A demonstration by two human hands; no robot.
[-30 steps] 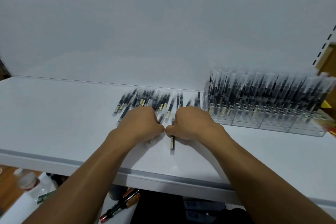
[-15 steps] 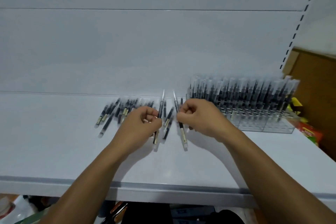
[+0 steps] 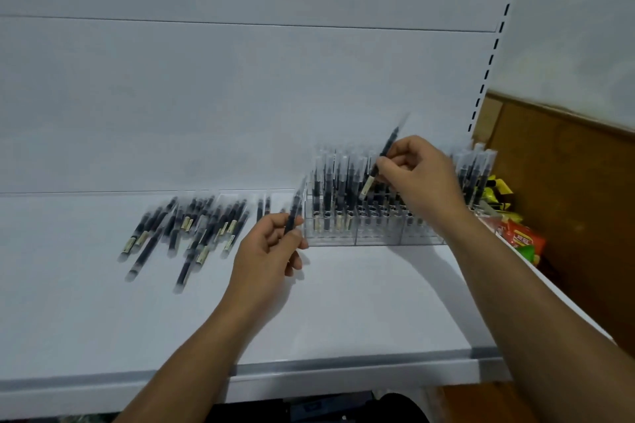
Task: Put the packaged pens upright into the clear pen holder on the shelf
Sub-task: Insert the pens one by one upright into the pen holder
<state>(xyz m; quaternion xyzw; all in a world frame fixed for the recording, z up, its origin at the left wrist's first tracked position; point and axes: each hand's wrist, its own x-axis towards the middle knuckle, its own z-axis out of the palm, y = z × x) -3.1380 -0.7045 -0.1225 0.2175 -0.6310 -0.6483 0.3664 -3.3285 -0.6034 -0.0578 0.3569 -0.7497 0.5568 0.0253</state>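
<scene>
Holding one pen each: right hand (image 3: 421, 178) grip is pinching a tilted pen (image 3: 387, 148) over the clear pen holder (image 3: 343, 237), shelf (image 3: 360, 306) back-right; left hand (image 3: 268, 254) is gripping another pen (image 3: 293, 215) beside it. Insert step; next is calling for pen upright over a free slot.

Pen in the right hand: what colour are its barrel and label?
Black barrel, cream label, clear wrapper; the pen shows best in the head view.

I see a white shelf (image 3: 378, 302) carrying a scattered heap of packaged pens (image 3: 192, 230) lying flat at left, and the clear pen holder (image 3: 343, 239) standing just to their right.
</scene>
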